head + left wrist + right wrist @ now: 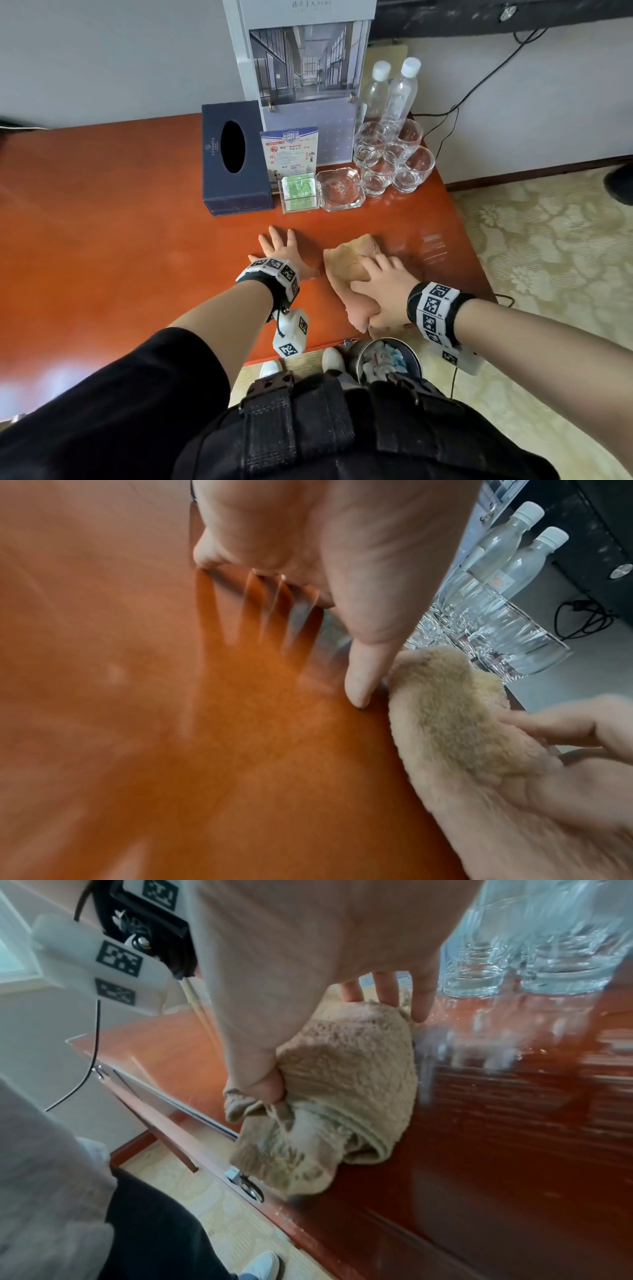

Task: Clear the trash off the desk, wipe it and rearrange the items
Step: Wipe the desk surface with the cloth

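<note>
A crumpled beige cloth (349, 270) lies on the glossy orange-brown desk (120, 222) near its front right edge. My right hand (383, 291) grips it, thumb tucked into the folds and fingers over its top; the right wrist view shows that cloth (346, 1074) bunched under my palm (308, 961). My left hand (284, 250) rests flat on the desk just left of the cloth, fingers spread. In the left wrist view its thumb (363, 669) touches the desk beside the cloth (452, 715).
At the back stand a dark tissue box (233, 161), a sign card (289, 150), a green packet holder (299, 192), a glass ashtray (339, 188), several glasses (394, 161), two water bottles (394, 89) and a tall display board (305, 68). A bin holding trash (387, 359) sits on the floor below the desk edge.
</note>
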Demonstrator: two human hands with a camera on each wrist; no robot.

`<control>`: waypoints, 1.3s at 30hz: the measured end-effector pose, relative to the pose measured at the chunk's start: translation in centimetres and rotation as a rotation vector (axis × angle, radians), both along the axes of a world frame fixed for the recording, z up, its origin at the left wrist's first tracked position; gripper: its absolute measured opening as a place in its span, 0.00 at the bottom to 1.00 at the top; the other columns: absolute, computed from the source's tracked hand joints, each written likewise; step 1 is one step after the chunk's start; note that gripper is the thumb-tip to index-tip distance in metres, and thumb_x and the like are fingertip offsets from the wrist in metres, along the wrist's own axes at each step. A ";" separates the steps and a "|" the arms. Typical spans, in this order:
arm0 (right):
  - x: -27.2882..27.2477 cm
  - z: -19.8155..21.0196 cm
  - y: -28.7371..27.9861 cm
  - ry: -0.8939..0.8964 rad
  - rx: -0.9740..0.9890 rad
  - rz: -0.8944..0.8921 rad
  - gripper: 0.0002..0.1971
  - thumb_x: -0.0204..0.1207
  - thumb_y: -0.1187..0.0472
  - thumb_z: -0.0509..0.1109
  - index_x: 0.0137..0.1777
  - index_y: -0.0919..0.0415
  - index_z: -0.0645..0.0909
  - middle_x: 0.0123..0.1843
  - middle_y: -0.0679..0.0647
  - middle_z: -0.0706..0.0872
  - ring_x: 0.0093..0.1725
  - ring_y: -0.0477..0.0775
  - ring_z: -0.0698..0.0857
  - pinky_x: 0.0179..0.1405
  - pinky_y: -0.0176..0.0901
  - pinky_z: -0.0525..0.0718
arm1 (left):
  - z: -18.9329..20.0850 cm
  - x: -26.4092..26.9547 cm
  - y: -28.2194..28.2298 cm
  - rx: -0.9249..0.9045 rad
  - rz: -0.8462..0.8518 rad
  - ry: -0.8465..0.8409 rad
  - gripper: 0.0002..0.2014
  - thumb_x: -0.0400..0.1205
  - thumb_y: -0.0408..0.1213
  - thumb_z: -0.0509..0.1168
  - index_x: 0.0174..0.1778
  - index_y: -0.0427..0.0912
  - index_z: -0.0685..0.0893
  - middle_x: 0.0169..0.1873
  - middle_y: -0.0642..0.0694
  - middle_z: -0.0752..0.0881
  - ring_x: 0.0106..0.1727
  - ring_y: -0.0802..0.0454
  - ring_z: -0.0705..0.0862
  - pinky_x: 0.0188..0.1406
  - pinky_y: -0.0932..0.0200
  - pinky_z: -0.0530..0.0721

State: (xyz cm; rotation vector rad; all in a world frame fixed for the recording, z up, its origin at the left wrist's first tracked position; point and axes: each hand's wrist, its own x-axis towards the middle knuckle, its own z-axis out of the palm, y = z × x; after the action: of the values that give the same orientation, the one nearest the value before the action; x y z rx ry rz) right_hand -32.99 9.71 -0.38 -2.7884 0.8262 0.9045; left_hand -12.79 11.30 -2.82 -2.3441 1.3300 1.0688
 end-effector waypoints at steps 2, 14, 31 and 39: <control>-0.5 0.2 0.2 0.014 -0.008 0.056 0.32 0.66 0.40 0.69 0.71 0.44 0.69 0.80 0.61 0.56 0.76 0.66 0.57 0.71 0.62 0.62 | 0.1 0.1 0.0 0.006 -0.007 0.006 0.54 0.73 0.61 0.68 0.83 0.51 0.37 0.81 0.42 0.31 0.82 0.38 0.33 0.77 0.26 0.47; -3.7 0.2 -3.2 0.102 0.107 0.285 0.37 0.68 0.52 0.73 0.77 0.41 0.65 0.86 0.53 0.40 0.83 0.56 0.37 0.79 0.68 0.36 | 0.0 -0.3 -0.5 -0.003 0.021 0.001 0.57 0.71 0.63 0.71 0.82 0.52 0.36 0.81 0.42 0.31 0.82 0.37 0.33 0.76 0.25 0.47; -1.1 -0.5 -9.6 0.006 0.009 0.232 0.35 0.63 0.38 0.70 0.72 0.39 0.67 0.84 0.54 0.49 0.81 0.60 0.48 0.75 0.65 0.55 | -1.0 -1.2 -0.2 -0.074 0.154 -0.019 0.57 0.68 0.65 0.71 0.82 0.57 0.38 0.81 0.49 0.31 0.82 0.41 0.32 0.76 0.25 0.45; -2.1 -0.7 -9.3 -0.028 -0.153 -0.027 0.35 0.65 0.30 0.63 0.71 0.43 0.67 0.72 0.60 0.65 0.67 0.64 0.66 0.62 0.59 0.68 | -0.7 -3.0 -0.6 -0.031 0.194 -0.023 0.57 0.70 0.65 0.69 0.82 0.52 0.35 0.81 0.45 0.30 0.82 0.39 0.33 0.77 0.26 0.45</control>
State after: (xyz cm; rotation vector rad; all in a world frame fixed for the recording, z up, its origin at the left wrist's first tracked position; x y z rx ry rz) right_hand -35.10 0.37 -1.12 -2.9043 0.9649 0.8292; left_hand -15.78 10.66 -3.47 -2.5419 1.1376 1.0767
